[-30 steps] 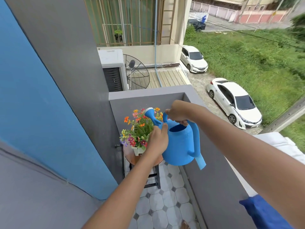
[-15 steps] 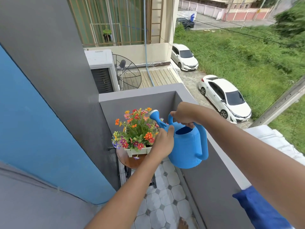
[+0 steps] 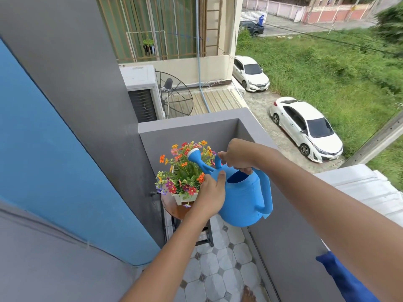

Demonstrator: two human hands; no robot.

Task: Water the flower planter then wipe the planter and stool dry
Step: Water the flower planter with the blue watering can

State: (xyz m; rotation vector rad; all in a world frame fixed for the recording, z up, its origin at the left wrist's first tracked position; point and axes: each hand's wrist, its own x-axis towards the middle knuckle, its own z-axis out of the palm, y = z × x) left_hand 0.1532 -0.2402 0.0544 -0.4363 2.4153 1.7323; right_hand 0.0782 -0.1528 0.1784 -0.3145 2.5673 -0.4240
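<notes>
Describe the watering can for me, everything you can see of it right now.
The watering can is bright blue, plastic by the look, with a round body, open top, a looped handle and a long spout ending in a white-faced rose over the flowers. It is held in the air, roughly level. The right hand grips the top handle; the left hand steadies its side. No water is visible.

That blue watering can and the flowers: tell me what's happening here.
A person on a balcony holds a blue watering can with both hands. The right hand grips the top handle, and the left hand steadies the body near the spout. The spout's white-tipped head reaches over the flower planter, which sits on a round wooden stool. No stream of water is visible. A blue cloth lies on the balcony wall, so wiping has not started.
</notes>
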